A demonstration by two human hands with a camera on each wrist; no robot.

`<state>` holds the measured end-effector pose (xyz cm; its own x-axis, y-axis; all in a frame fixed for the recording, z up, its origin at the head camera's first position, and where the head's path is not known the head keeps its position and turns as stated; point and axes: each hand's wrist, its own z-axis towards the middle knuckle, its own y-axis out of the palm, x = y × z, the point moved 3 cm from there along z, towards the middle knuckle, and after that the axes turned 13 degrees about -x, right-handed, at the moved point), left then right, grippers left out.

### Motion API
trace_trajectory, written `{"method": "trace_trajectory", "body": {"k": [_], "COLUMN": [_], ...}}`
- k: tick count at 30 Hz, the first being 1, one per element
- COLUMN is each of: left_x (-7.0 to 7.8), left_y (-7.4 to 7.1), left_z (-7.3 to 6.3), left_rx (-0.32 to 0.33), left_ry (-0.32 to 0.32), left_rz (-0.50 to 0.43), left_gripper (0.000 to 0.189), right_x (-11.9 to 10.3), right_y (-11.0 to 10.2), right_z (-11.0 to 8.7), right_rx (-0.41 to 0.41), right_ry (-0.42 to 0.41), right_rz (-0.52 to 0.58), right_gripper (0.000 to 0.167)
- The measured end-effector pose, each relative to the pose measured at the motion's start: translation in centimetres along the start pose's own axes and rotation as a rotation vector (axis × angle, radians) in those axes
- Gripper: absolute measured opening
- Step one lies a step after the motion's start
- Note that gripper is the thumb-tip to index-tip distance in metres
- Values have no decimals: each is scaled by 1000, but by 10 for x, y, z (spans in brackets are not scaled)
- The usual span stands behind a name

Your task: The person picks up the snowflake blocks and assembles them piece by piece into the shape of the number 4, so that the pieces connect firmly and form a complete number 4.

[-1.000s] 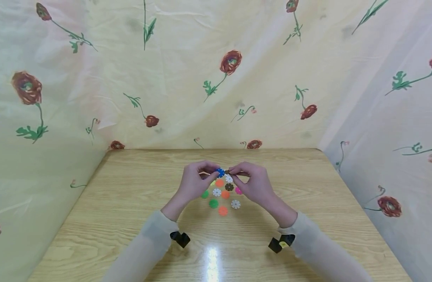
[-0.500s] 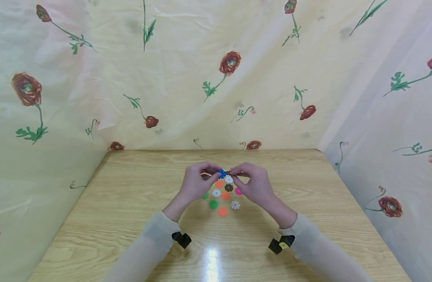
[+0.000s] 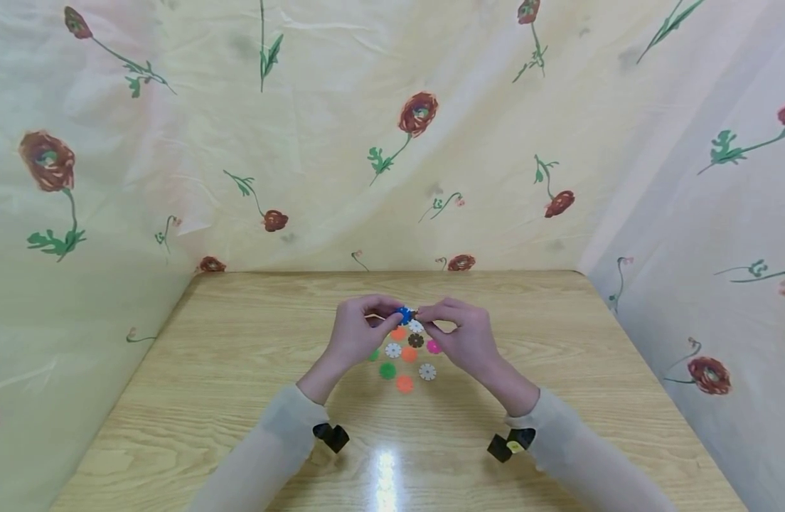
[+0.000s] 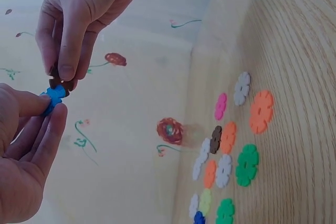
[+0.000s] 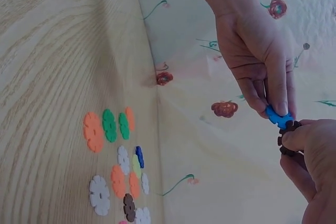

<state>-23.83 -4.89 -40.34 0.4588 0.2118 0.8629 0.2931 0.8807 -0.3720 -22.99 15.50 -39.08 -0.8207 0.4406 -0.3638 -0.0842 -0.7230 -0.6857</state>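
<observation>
My left hand (image 3: 357,333) pinches a blue notched plastic disc (image 4: 54,97) between thumb and fingers, held up above the table. Facing it, my right hand (image 3: 468,336) pinches a brown notched disc (image 5: 284,141). In both wrist views the two discs meet at their edges, at an angle to each other. How deep their slots sit in one another is too small to tell. Fingertips cover part of each disc.
Below the hands, several loose notched discs lie flat on the wooden table (image 3: 239,398): an orange disc (image 3: 404,384), a green disc (image 3: 387,370), a white disc (image 3: 427,372), a second brown disc (image 3: 416,340) and a pink disc (image 3: 434,346). Flowered cloth (image 3: 341,142) surrounds the table.
The left hand has shifted slightly right with the blue disc, closing the small gap to the brown disc. The right hand has turned a little. The loose discs stay put.
</observation>
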Motion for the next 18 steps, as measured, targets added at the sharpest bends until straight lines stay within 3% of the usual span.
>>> {"method": "trace_trajectory", "body": {"k": [10, 18], "left_x": [9, 11], "left_y": [-3, -6], "left_z": [-1, -4], "left_rx": [13, 1], "left_ry": [26, 25], "left_rz": [-24, -53], "left_gripper": [13, 10], "right_x": [-4, -9], "right_y": [-8, -10], "right_z": [6, 9], "right_rx": [6, -20], "right_ry": [-105, -130], "right_rz": [-52, -65], "right_gripper": [24, 30]}}
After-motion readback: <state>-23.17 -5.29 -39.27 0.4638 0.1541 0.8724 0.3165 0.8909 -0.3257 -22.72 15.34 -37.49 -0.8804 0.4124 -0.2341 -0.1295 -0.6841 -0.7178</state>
